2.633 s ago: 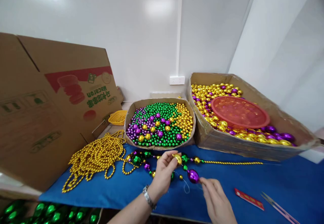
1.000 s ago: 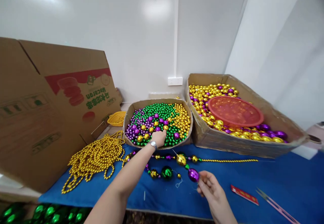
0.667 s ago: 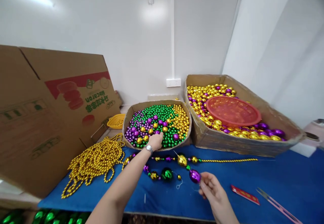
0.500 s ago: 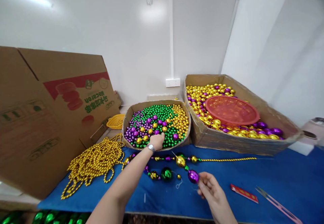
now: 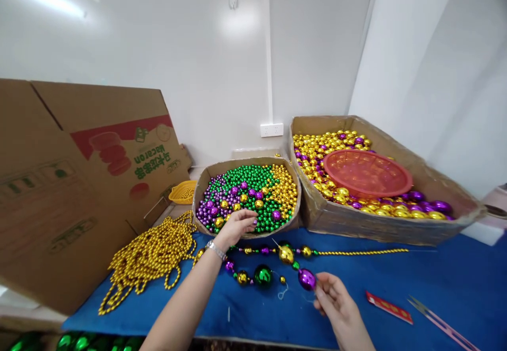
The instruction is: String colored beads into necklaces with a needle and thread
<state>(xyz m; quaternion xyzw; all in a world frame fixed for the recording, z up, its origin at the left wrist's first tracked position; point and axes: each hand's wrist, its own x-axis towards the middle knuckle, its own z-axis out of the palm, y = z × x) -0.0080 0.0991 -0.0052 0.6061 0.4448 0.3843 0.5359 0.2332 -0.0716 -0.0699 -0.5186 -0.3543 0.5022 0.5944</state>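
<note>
My left hand [image 5: 236, 225], a watch on its wrist, hovers at the near rim of a small cardboard box [image 5: 206, 174] filled with green, purple and gold beads. Its fingertips are pinched together, and what they hold is too small to make out. My right hand [image 5: 337, 302] pinches the thread of a part-strung bead strand right beside a large purple bead [image 5: 307, 279]. The strand lies on the blue cloth [image 5: 455, 277], with a gold bead [image 5: 285, 255] and a green bead [image 5: 262, 275] on it. A thin gold chain [image 5: 364, 252] trails off to the right.
A big box [image 5: 356, 229] of gold and purple beads holds a red basket [image 5: 366, 174]. Gold bead chains [image 5: 150, 256] are piled at left beside a tall carton [image 5: 79, 182] and a yellow basket [image 5: 182, 192]. A red strip [image 5: 388, 307] and pink snips [image 5: 443, 324] lie at right.
My left hand let go of the strand, reached into the mixed bead box, and has now drawn back to its near rim with pinched fingers. My right hand stayed by the purple bead.
</note>
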